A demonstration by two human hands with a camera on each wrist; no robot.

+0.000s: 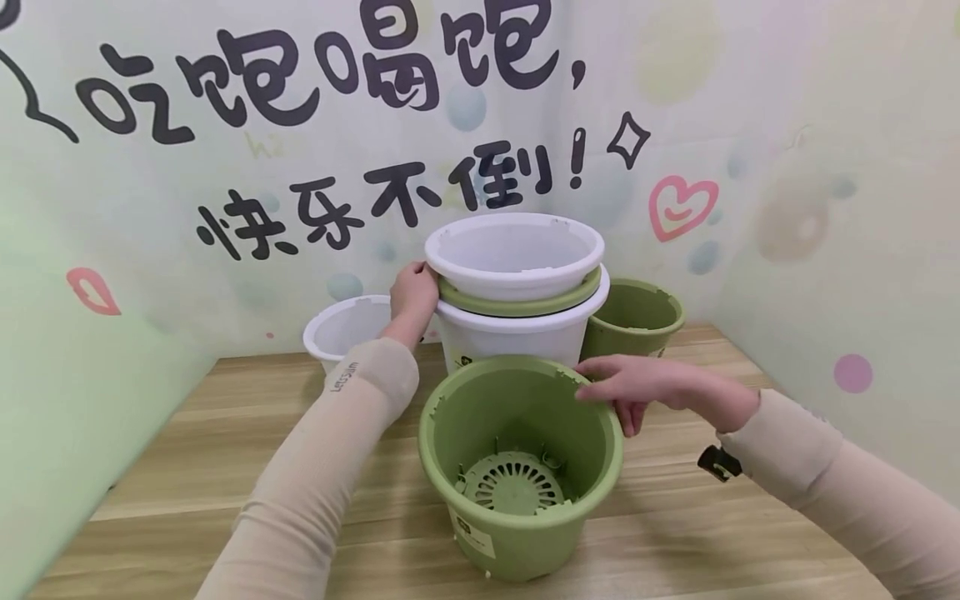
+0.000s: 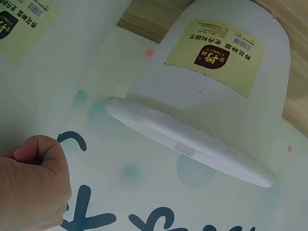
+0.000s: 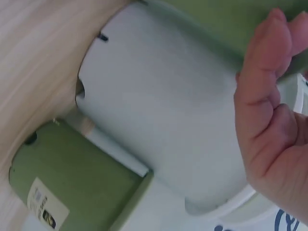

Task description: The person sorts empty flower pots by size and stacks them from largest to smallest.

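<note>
My left hand (image 1: 415, 296) is at the left side of a stack of plastic pots, its fingers curled at the rims. The stack has a white pot (image 1: 517, 287) on top, a green rim (image 1: 525, 307) beneath and a larger white pot (image 1: 517, 337) below. In the left wrist view, the hand (image 2: 36, 183) is curled, its fingertips hidden. In front stands a green pot (image 1: 517, 525) with a slotted base inside. My right hand (image 1: 637, 383) touches its right rim with loosely extended fingers. In the right wrist view, the fingers (image 3: 260, 72) lie against green plastic.
Behind my left forearm is another white pot (image 1: 348, 325), with a yellow label (image 2: 216, 55) facing the wall. A second green pot (image 1: 633, 317) stands behind the stack's right side. All stand on a wood-grain table (image 1: 225, 442) before a printed wall covering (image 1: 300, 208).
</note>
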